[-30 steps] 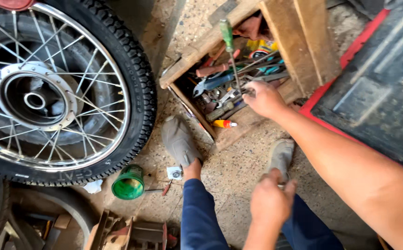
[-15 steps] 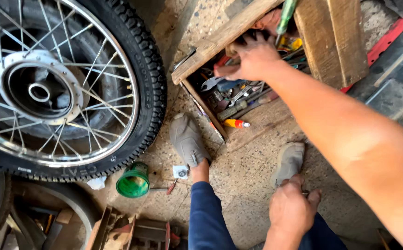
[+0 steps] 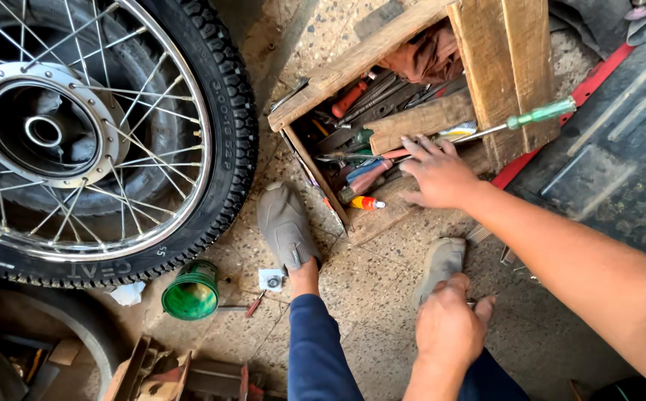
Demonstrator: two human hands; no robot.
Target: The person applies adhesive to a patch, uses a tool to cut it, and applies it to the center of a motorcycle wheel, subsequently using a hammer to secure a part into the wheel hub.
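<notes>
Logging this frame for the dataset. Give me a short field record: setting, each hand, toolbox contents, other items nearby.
setting: rough concrete floor, person crouched
right hand: right hand open, fingers spread over tools in the wooden toolbox, gripping nothing
left hand: left hand resting near the knee, contents unclear
toolbox: green-handled screwdriver across its top, red rag inside
nearby: spoked motorcycle wheel, green can, grey shoes

Repair workshop: spoked motorcycle wheel [image 3: 78, 134], wooden toolbox [image 3: 412, 82] of screwdrivers.
</notes>
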